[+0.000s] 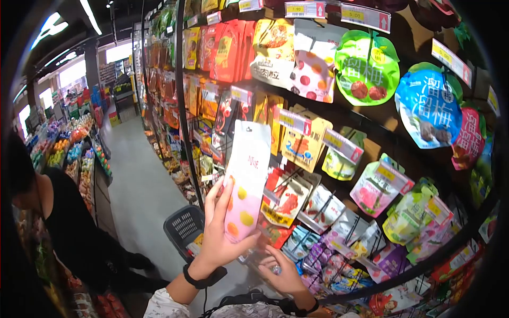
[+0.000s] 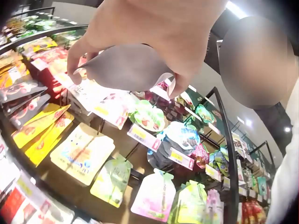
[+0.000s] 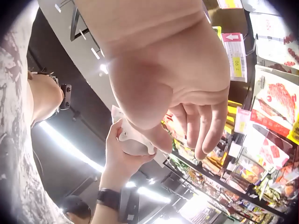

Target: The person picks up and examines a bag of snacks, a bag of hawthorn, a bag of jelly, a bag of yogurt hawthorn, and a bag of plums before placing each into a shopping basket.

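My left hand (image 1: 220, 241) grips a white and pink snack pouch (image 1: 248, 180) with yellow and orange dots, held upright in front of the rack. The fingers lie along one side and the thumb along the other. In the left wrist view the pouch's grey bottom (image 2: 128, 67) shows between thumb and fingers. My right hand (image 1: 283, 273) hangs lower, just right of the left wrist, its fingers loosely bent and holding nothing. In the right wrist view the palm of that hand (image 3: 177, 88) is bare, and the pouch (image 3: 133, 140) appears beyond it in the left hand.
A tall rack of hanging snack pouches fills the right side, with price tags (image 1: 305, 9) on its hooks. A similar dotted pouch (image 1: 314, 66) hangs there. A dark basket (image 1: 184, 228) stands below left. A person in black (image 1: 79, 233) is in the aisle (image 1: 140, 185).
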Demonstrator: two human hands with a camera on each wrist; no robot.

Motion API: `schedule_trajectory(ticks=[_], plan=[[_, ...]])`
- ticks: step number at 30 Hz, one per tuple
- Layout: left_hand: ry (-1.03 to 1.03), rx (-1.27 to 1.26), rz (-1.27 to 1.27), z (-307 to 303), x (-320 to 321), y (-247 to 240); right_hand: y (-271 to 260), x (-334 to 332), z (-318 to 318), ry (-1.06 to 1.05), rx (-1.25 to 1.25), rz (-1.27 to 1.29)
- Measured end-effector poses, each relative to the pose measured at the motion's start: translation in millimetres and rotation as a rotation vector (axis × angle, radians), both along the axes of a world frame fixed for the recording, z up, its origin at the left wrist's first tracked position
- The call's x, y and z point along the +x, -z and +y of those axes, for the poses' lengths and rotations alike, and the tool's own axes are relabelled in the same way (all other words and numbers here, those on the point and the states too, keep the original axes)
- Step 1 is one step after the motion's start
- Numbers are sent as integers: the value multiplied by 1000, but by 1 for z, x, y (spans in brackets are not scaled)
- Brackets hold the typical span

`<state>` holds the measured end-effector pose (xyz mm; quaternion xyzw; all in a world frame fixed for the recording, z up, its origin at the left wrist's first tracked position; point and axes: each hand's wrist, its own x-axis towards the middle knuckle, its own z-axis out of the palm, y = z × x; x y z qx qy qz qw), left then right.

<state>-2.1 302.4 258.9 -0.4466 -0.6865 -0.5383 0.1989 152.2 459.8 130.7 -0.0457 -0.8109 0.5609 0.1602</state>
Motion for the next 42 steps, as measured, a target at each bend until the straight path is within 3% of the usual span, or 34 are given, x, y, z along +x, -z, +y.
schedule_trajectory(ticks=[13,17,20,22,42], plan=[[-81,57,241,108,-120,-126,14,-80,84,-67,-107,9],[-79,31,360,132,-152,-145,23,-98,89,-2,-128,36],[-88,17,440,146,-171,-159,72,-114,87,96,-350,79],[-91,37,487,152,-183,-167,58,-119,90,122,-332,87],[-160,102,645,186,-179,-200,45,-141,104,78,-321,145]])
